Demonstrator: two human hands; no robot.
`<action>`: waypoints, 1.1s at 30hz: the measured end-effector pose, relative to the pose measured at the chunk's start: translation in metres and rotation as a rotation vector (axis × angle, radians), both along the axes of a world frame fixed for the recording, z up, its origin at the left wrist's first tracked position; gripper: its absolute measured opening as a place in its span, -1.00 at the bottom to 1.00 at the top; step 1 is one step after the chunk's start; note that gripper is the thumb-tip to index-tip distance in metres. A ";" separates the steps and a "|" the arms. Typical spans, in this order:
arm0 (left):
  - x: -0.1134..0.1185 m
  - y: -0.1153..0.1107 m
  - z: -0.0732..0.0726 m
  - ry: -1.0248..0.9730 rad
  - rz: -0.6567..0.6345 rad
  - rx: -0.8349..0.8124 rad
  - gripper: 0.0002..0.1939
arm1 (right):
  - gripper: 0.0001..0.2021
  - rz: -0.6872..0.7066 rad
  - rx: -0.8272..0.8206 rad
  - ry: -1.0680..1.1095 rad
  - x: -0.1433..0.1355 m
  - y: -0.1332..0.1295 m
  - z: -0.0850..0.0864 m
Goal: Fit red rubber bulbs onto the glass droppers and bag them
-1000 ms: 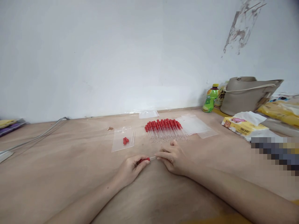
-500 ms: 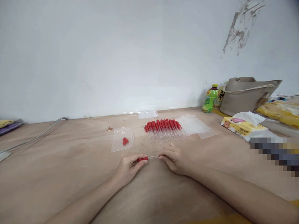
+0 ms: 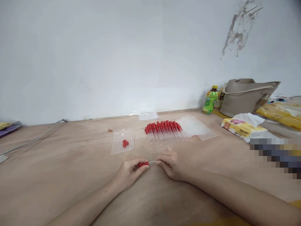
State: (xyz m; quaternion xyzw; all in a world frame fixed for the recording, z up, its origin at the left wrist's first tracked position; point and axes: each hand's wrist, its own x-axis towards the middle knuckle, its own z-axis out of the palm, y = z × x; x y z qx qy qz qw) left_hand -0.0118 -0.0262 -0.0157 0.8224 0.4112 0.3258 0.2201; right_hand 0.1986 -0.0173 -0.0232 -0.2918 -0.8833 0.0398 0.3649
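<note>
My left hand [image 3: 131, 172] pinches a red rubber bulb [image 3: 143, 164] between thumb and fingers. From the bulb a thin clear tube [image 3: 152, 162] runs right into the fingertips of my right hand [image 3: 169, 164], which are closed on it. Beyond my hands lies a row of several droppers [image 3: 163, 127], red bulbs towards the wall and clear tubes towards me. To their left, a clear plastic bag [image 3: 116, 145] lies flat with a few loose red bulbs [image 3: 125, 143] on or in it; I cannot tell which.
Clear bags [image 3: 196, 127] lie right of the row, another [image 3: 148, 116] by the wall. At right stand a green bottle [image 3: 211, 101], a grey-beige bag [image 3: 243, 99] and a yellow tissue pack [image 3: 244, 129]. A grey cable [image 3: 37, 138] crosses the left side.
My right hand has moved slightly left and nearer to my left hand, so less of the clear tube shows between them. The whole view has shifted a little.
</note>
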 end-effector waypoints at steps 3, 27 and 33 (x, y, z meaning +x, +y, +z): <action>-0.001 0.001 0.000 0.023 0.000 0.033 -0.83 | -0.78 -0.021 -0.033 -0.038 -0.002 0.000 -0.001; -0.005 0.008 0.007 0.164 0.029 0.021 -0.82 | -0.74 -0.674 -0.404 0.120 -0.012 0.065 0.028; -0.008 0.008 0.006 0.160 0.004 0.017 -0.81 | -0.76 -0.845 -0.370 0.069 -0.038 0.093 0.029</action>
